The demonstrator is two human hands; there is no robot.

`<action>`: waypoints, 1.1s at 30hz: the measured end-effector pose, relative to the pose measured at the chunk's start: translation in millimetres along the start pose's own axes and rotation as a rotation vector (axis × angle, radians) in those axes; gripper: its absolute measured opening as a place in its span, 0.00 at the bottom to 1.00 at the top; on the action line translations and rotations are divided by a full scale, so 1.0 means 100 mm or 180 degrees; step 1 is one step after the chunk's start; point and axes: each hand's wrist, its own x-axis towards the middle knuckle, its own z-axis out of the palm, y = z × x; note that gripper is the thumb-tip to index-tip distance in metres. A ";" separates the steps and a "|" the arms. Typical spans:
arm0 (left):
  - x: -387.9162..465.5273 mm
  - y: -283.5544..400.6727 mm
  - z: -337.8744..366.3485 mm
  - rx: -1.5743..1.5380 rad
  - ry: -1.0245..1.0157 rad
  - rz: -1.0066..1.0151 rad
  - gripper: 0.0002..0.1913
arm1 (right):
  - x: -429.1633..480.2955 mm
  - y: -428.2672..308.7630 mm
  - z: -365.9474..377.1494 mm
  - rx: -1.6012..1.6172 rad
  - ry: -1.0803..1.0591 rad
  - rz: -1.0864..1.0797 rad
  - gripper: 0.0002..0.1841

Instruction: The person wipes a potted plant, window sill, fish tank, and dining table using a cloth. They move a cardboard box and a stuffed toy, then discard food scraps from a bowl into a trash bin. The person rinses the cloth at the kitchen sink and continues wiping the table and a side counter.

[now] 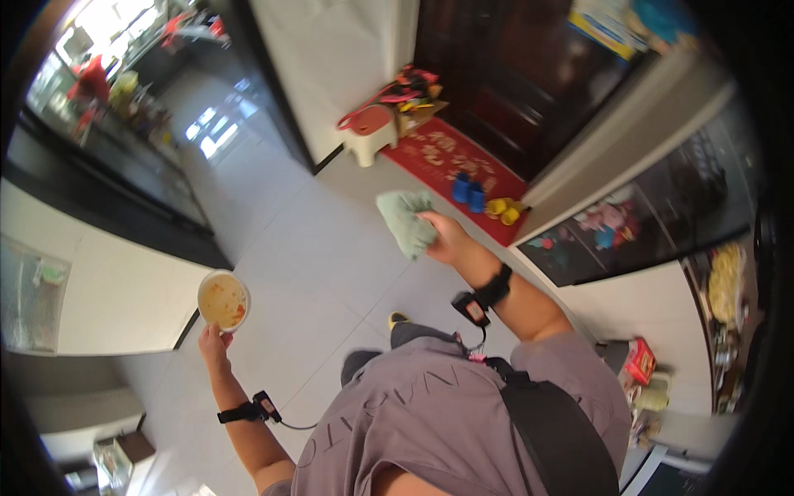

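My left hand (215, 347) grips the near edge of a round white bowl (224, 301), which holds pale liquid with orange-brown bits in it. Out to the right, my right hand (445, 239) is closed around a bunched light green cloth (406, 222). The two hands are far apart, both held above the grey tiled floor. Each wrist bears a black strap with a small device and a cable.
A red doormat (434, 146) lies before a dark door (496, 80), with blue slippers (468, 192) and yellow slippers (504, 211) on it. A small stool (370, 133) stands by the wall corner. At upper left, a dark-framed doorway opens onto another tiled room.
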 end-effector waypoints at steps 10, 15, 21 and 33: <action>2.98 0.90 -0.43 -0.0199 -0.0030 -0.0281 0.13 | 3.70 0.39 2.50 -0.1261 -0.0586 0.0714 0.21; 5.19 1.81 -0.08 0.0066 -0.0482 -0.0287 0.13 | 4.84 0.11 2.81 -0.1126 -0.0049 0.0501 0.22; 7.46 3.01 0.88 0.0182 -0.1007 -0.0106 0.14 | 6.63 -0.62 3.43 -0.1067 0.0127 0.0023 0.21; 11.49 5.13 1.05 -0.0145 -0.0821 -0.0024 0.14 | 11.22 -1.38 6.44 -0.1522 -0.0749 0.0691 0.18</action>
